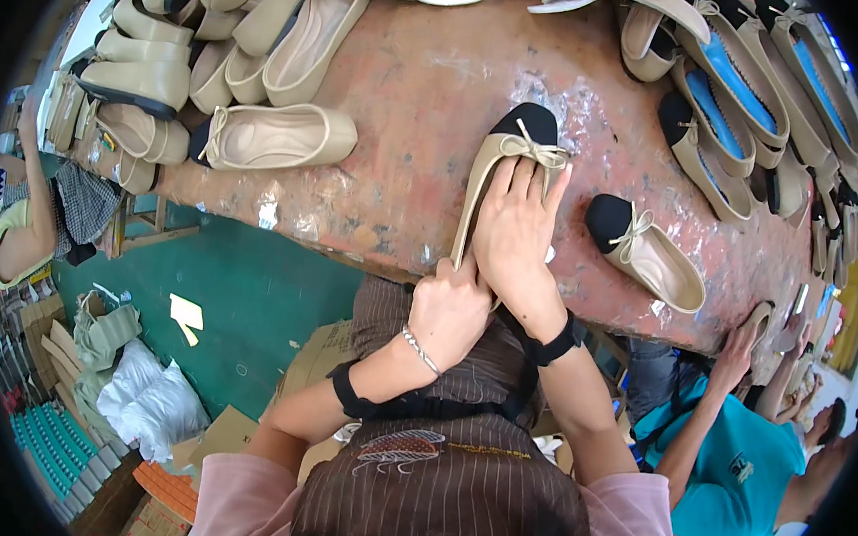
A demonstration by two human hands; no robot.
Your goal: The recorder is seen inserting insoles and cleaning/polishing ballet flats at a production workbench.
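A beige ballet flat [470, 194] with a black toe cap and a thin bow lies at the table's near edge, toe pointing away from me. My left hand [446, 313] is closed around its heel end, which the hand mostly hides. Stretched fingers of my right hand [517, 224] reach into the shoe's opening just below the bow, with one finger along the right outer side. The fingertips are hidden inside. To the right, a matching flat [657, 261] rests on the table, apart from my hands.
Beige shoes [315, 39] are piled at the back left of the worn red table [409, 92], with a single flat [280, 139] before them. Several shoes with blue insoles [726, 70] stand at the right. A co-worker in a teal shirt [729, 458] holds a shoe there.
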